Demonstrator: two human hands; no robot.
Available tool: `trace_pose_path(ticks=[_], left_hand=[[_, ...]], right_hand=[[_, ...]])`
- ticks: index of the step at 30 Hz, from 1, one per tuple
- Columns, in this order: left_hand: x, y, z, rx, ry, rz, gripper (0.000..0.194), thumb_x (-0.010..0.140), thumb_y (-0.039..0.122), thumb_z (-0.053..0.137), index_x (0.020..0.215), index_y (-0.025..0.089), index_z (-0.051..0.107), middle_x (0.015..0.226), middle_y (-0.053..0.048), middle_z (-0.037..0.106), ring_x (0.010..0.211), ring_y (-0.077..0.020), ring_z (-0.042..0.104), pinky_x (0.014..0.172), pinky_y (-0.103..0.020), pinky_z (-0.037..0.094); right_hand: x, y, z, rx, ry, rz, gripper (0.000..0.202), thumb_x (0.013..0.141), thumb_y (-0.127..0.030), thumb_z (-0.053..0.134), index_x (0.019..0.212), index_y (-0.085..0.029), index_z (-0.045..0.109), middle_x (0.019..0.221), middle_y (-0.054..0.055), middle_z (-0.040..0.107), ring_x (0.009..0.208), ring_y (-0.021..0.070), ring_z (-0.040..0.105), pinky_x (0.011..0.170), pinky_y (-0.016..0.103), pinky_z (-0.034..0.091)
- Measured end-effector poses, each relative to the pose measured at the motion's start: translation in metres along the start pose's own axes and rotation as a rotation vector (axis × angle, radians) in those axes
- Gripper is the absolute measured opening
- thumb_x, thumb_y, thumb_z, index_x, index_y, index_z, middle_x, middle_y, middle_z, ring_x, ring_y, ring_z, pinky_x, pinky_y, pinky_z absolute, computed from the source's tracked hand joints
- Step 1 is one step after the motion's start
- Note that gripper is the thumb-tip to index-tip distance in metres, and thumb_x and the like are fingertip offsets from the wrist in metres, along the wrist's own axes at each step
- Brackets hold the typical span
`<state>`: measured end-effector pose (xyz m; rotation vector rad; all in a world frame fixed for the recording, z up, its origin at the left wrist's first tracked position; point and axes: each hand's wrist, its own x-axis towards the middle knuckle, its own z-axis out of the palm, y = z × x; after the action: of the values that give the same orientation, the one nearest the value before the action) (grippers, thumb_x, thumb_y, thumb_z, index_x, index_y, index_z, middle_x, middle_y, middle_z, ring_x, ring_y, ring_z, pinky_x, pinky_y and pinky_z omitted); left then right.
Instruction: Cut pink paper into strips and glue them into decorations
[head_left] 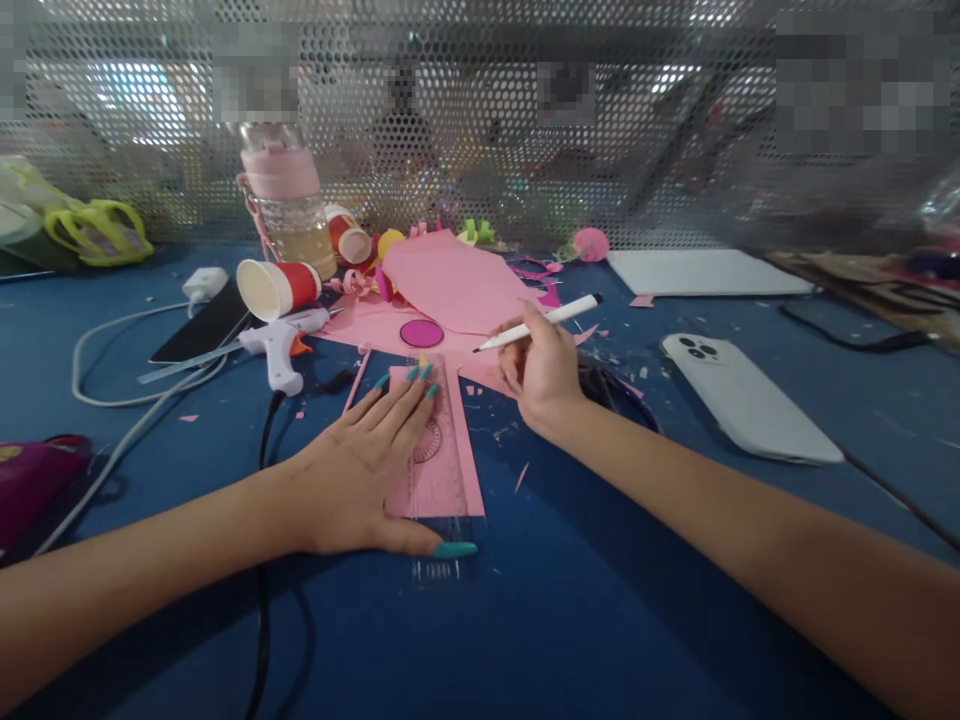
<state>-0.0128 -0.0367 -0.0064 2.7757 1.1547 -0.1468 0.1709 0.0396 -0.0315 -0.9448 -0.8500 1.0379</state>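
My left hand point(375, 460) lies flat with fingers spread on a clear ruler point(442, 460), which rests on a pink paper strip point(471, 480). The ruler's near end sticks out past the strip, beside my thumb. Held in my right hand point(544, 370) is a white marker point(555, 315), its dark tip pointing left, just above the pink paper. Beyond both hands lie larger pink paper sheets point(457, 280) and a magenta disc point(421, 333).
At the left are a glue gun point(277, 345) with its cable, a red paper cup point(281, 290), a bottle point(285, 200) and a black phone point(199, 325). To the right lie a white phone point(750, 400) and a white pad point(705, 273). A perforated metal screen point(480, 130) stands behind.
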Motion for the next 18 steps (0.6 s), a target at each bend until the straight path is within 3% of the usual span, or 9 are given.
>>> trace_pose_path(ticks=[10, 18], left_hand=[[-0.0005, -0.0019, 0.0031, -0.001, 0.043, 0.019, 0.110, 0.064, 0.082, 0.027, 0.140, 0.005, 0.011, 0.147, -0.019, 0.005, 0.135, -0.0315, 0.003, 0.108, -0.044, 0.008], [0.0002, -0.0012, 0.0012, -0.002, 0.044, 0.014, 0.111, 0.063, 0.081, 0.030, 0.140, 0.003, 0.012, 0.146, -0.020, 0.009, 0.135, -0.0331, 0.006, 0.108, -0.045, 0.010]], right_hand=[[-0.0056, 0.0004, 0.0024, -0.131, -0.209, -0.015, 0.032, 0.080, -0.037, 0.052, 0.055, -0.019, 0.050, 0.031, -0.009, 0.038, 0.022, 0.0044, 0.033, 0.022, 0.016, 0.025], [-0.0048, 0.0005, 0.0029, -0.141, -0.231, 0.007, 0.031, 0.082, -0.037, 0.051, 0.056, -0.019, 0.051, 0.032, -0.009, 0.039, 0.023, 0.0039, 0.035, 0.023, 0.014, 0.029]])
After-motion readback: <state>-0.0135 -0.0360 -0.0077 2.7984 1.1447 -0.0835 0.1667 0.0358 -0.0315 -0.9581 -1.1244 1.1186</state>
